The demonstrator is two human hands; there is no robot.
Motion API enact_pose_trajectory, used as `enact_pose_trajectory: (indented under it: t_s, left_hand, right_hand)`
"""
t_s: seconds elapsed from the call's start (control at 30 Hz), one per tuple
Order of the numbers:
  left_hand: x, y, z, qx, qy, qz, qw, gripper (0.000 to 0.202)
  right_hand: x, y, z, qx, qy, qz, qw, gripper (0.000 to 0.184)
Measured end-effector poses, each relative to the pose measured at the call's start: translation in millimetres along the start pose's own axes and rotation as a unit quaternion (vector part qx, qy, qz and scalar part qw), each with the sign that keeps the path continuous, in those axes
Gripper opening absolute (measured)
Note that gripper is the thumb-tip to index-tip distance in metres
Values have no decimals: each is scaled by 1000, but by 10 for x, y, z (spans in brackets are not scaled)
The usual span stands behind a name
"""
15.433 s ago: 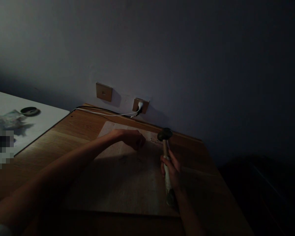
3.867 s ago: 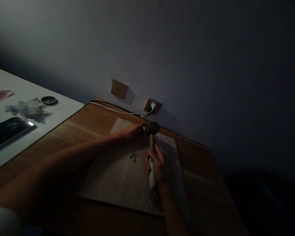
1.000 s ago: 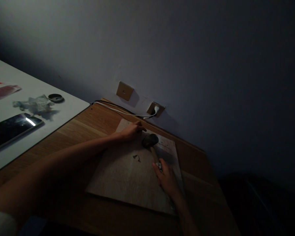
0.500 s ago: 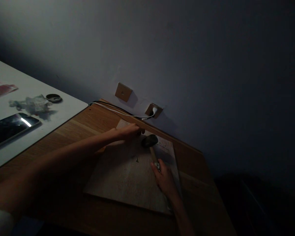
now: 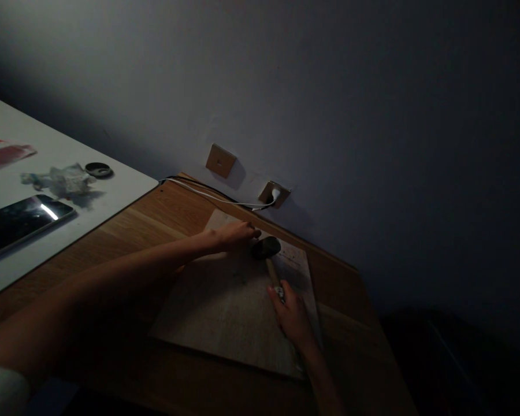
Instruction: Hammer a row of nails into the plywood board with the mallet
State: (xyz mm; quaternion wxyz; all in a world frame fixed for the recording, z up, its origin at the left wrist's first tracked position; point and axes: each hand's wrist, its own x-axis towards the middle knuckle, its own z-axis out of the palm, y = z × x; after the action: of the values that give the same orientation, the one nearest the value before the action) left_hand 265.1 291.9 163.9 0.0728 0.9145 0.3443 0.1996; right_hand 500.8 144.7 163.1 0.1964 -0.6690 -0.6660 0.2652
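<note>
A pale wooden board point(image 5: 225, 315) lies flat on the brown table point(image 5: 147, 225). My right hand point(image 5: 293, 316) is closed round the handle of a hammer point(image 5: 269, 257), whose dark head rests on the board's far part. My left hand point(image 5: 234, 236) reaches across to the board's far edge, just left of the hammer head, with its fingers pinched together; what they hold is too small and dark to make out. Faint small nails point(image 5: 241, 281) lie on the board between my two hands.
The wall behind carries a switch plate point(image 5: 221, 160) and a socket point(image 5: 274, 194) with a white plug and cable point(image 5: 199, 195). A white surface at left holds a phone point(image 5: 23, 216), crumpled wrapping point(image 5: 60, 181) and a dark round lid point(image 5: 98, 169). The right side is very dark.
The hammer, raised upright seconds ago, now lies with its head down on the board. My left hand has stayed at the far edge and shifted slightly right toward the hammer head.
</note>
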Motion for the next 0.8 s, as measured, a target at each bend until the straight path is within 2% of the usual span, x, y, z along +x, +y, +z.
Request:
enact_pose_trajectory:
  t_s: [0.17, 0.37, 0.53, 0.67, 0.8]
  left_hand:
    - [15, -144, 138, -138, 61, -42, 988, 22]
    - [11, -293, 198, -180, 53, -52, 981, 19]
    - [-24, -277, 206, -205, 67, -80, 973, 37]
    - [-24, -284, 241, -239, 75, -78, 965, 43]
    - [-5, -323, 286, -254, 74, -77, 961, 43]
  right_hand:
    - [-10, -3, -5, 3, 0, -3, 1000, 45]
    - [2, 28, 7, 20, 2, 16, 1000, 50]
    - [40, 17, -60, 84, -28, 38, 995, 47]
    - [99, -160, -235, 113, -6, 29, 993, 48]
    - [148, -421, -425, 141, 39, -25, 989, 48]
